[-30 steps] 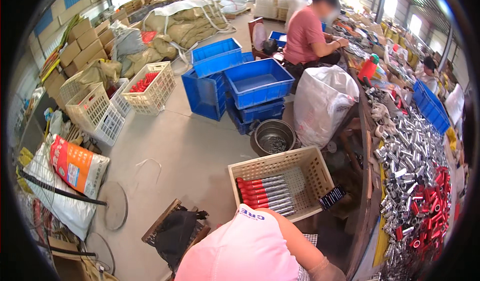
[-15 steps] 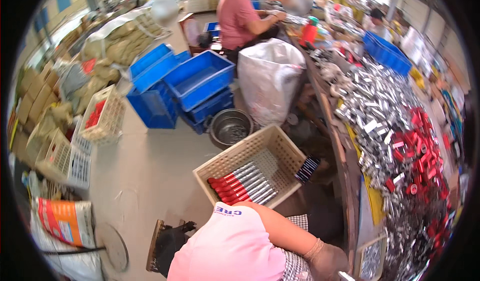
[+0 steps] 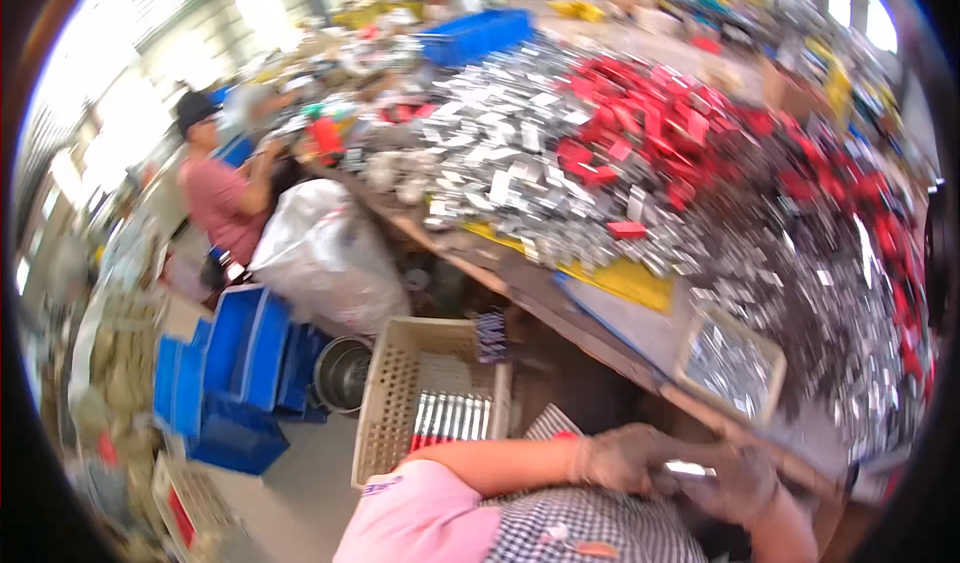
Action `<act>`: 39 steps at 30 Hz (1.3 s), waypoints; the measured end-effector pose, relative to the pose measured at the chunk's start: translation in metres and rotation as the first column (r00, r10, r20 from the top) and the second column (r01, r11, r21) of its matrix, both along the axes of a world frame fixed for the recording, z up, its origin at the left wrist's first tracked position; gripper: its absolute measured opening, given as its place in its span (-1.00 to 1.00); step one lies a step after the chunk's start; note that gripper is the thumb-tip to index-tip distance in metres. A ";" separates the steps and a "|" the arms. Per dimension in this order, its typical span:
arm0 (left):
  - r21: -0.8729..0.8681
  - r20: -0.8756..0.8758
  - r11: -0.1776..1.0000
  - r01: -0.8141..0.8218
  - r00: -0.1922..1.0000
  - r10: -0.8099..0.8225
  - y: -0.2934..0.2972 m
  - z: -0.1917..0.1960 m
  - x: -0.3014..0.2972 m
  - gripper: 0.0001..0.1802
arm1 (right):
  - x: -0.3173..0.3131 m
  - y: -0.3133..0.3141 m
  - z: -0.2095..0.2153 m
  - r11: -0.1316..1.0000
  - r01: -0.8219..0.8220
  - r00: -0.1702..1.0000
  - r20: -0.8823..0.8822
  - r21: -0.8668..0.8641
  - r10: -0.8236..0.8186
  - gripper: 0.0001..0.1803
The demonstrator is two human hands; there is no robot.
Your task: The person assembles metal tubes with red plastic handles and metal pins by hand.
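Metal pile: silver parts [image 3: 520,153] heaped across the long workbench [image 3: 560,308], the landmark used below; blur hides their exact shape.
Red pile: red pieces [image 3: 680,123] lie beyond and beside the silver parts, farther along the workbench.
Yellow sheet: a flat yellow patch [image 3: 625,281] lies at the near edge of the silver heap.
Tray: a small rectangular tray [image 3: 728,365] of shiny pieces sits on the workbench's near end, just above the hands.
Left hand: gloved left hand [image 3: 625,458] is curled below the workbench edge, fingers closed on a small bright metal piece [image 3: 690,469].
Right hand: gloved right hand [image 3: 745,483] meets the left at the same piece, fingers bent around it; how tight the grip is cannot be told through the blur.
Basket: a beige perforated basket [image 3: 390,413] stands on the floor left of the workbench, holding red and silver tubes [image 3: 450,418].
Containers: blue crates [image 3: 235,373], a steel bowl [image 3: 342,373] and a white sack [image 3: 320,258] lie farther left of the workbench.
Co-worker: a person in a pink shirt and dark cap [image 3: 215,188] stands at the far left end of the workbench.
Change: the view has swung right since the earlier frame, so the workbench now fills the picture, and both hands have come into sight.
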State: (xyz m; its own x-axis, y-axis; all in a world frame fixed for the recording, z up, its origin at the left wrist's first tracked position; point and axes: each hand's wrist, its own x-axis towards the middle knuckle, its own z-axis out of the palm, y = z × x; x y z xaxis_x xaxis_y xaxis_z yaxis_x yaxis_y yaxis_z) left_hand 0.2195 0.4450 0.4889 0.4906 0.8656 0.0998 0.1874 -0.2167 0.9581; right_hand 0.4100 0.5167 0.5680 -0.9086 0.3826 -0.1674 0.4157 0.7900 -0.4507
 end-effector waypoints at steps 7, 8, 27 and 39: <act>0.306 0.153 0.952 0.020 0.986 -0.070 0.008 -0.003 0.001 -0.39 | -0.057 0.013 -0.040 0.921 -0.370 0.602 -0.786 -0.119 0.140 -0.56; 0.293 0.177 0.956 0.004 0.982 -0.058 0.014 -0.007 0.003 -0.39 | -0.061 0.012 -0.045 0.896 -0.419 0.551 -0.825 -0.148 0.122 -0.65; 0.331 0.666 0.921 -0.205 0.742 -0.075 0.031 0.035 0.010 -0.64 | 0.057 -0.013 -0.105 0.331 0.265 0.814 0.026 -0.906 -0.580 -0.36; -0.858 0.319 -0.001 0.513 0.535 0.782 0.056 -0.235 0.093 -0.66 | 0.129 -0.058 -0.191 -0.492 -0.007 0.175 0.484 -0.870 -0.858 -0.55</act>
State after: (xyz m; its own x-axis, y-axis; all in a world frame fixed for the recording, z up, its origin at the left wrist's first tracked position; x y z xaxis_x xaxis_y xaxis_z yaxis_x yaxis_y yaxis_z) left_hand 0.3124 0.5015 0.2537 0.6397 0.4452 -0.6266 -0.6540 0.7436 -0.1394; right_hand 0.5387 0.4585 0.3771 -0.3266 0.5659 -0.7570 -0.3768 -0.8125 -0.4448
